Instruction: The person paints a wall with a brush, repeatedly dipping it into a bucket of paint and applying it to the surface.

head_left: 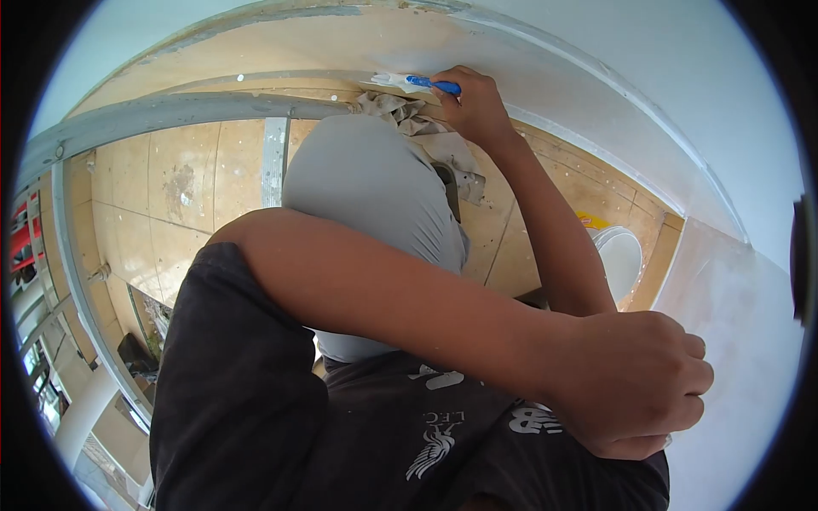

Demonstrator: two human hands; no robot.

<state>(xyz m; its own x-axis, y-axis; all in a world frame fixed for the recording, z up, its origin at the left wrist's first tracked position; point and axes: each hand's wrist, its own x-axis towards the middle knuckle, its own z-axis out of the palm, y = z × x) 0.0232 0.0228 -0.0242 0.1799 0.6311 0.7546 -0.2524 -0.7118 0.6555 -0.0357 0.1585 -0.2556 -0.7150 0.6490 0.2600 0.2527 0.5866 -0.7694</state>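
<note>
A paintbrush with a blue handle (445, 87) is gripped in my right hand (474, 106), at the top of the head view. Its whitened end (396, 81) meets the low part of the wall (341, 53), close to the floor. My left arm crosses in front of my chest. At the lower right, my left hand (639, 387) is closed in a fist, back of the hand towards me. The inside of that fist is hidden, so whatever it may hold does not show.
Crumpled, stained cloth (456, 157) lies on the tiled floor (183, 166) below the brush. A white bucket (620, 260) stands at the right by the wall corner. Left of my bent knee runs a grey metal frame (204, 109).
</note>
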